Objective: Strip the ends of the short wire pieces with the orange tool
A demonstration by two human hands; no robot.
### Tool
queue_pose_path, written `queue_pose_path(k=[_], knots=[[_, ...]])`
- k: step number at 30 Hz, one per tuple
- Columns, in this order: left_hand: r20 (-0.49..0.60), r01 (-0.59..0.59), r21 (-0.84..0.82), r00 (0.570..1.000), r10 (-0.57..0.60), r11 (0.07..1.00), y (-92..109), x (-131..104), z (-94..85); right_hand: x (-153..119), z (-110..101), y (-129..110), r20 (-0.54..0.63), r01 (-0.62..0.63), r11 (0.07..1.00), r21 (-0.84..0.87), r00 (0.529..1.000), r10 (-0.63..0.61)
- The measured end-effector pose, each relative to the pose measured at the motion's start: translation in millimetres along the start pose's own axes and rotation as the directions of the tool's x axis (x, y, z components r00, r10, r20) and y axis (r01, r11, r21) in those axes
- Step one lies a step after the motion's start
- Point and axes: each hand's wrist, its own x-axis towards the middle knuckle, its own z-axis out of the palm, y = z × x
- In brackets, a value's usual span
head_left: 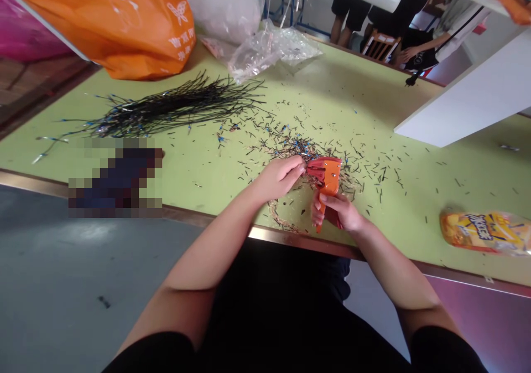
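Evidently, the orange tool juts beyond the right grip clenching its handle (left grip pinched alongside).

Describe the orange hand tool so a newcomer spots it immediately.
Find the green table, then the scatter of short black scraps by its near edge. Over those scraps, the right hand grips the orange tool by its handle. Unlike the large orange bag at far left, it is small, pistol-shaped and part red.
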Motion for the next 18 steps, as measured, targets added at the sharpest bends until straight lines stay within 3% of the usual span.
queue_pose_path(k=[9,18], knots=[[-0.078,0.058,0.043,0.995,-0.055,0.997,-1.6,-0.2,11.5,10.3,13.8,21.6,-0.222,0.125,0.992,-0.028,0.967,-0.128],[-0.19,0.0,-0.093,0.982,-0.018,0.996,4.8,1.9,22.2,14.5,13.5,23.5,-0.114,0.245,0.97,-0.003,0.963,-0.244]])
